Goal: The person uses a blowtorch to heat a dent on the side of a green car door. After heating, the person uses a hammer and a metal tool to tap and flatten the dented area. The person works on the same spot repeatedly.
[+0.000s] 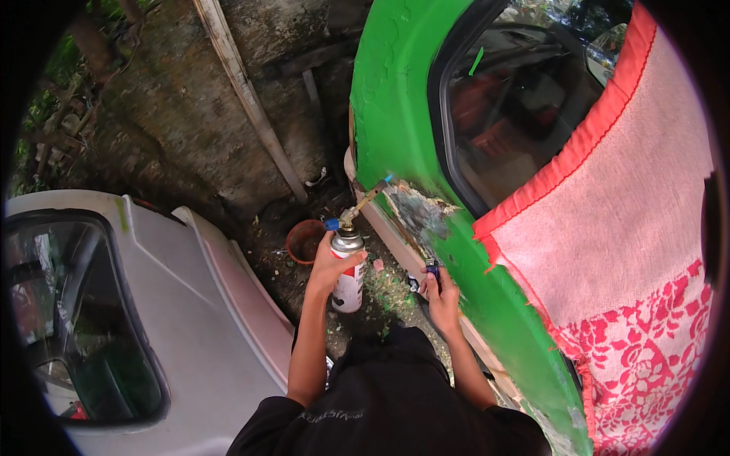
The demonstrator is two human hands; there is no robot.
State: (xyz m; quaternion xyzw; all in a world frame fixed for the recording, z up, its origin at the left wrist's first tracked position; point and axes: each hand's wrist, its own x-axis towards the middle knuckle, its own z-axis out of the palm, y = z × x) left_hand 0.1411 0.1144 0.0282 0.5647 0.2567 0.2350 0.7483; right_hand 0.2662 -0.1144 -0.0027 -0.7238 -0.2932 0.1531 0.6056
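Left hand (328,267) wrapped tight around white-and-red metal gas canister torch (348,275), frame centre, nozzle at stripped patch (417,214) on green car panel (395,99). Right hand (441,295) pinches small dark scraper (432,267) just below patch.

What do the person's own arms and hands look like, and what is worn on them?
Both forearms are bare and slim, without gloves, watch or rings that I can see. The left hand and right hand are uncovered. Black sleeves of a dark top end near the elbows.
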